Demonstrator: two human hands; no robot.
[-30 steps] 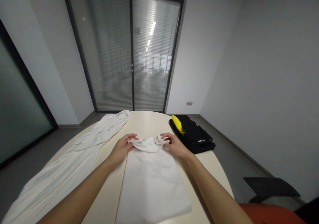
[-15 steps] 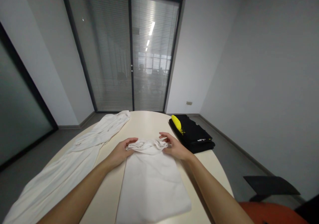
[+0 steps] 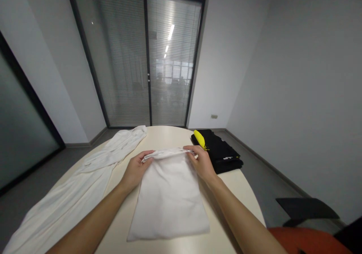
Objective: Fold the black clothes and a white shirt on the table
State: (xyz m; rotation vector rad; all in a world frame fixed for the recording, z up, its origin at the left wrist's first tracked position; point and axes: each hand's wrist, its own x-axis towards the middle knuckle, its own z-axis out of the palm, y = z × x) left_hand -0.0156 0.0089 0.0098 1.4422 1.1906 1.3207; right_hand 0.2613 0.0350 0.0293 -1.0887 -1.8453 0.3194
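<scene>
A folded white garment, which looks like a T-shirt [image 3: 171,201], lies in front of me with its far edge lifted. My left hand [image 3: 138,167] pinches the far left corner between thumb and fingers. At the far right corner, my right hand [image 3: 200,161] grips the cloth in the same way. The gathered, rolled edge stretches between both hands. The near end of the shirt rests on the pale round table [image 3: 161,135]. How many layers the fingers hold is hidden.
Another white garment [image 3: 93,171] lies spread along the table's left side. A stack of folded black clothes [image 3: 222,150] with a yellow patch [image 3: 199,139] sits at the right edge. An orange chair [image 3: 299,240] with a black armrest [image 3: 308,208] stands at lower right.
Both hands have closed on the shirt's far corners and raised that edge, pulling it straighter. The shirt's near edge has shifted away from me and now shows fully.
</scene>
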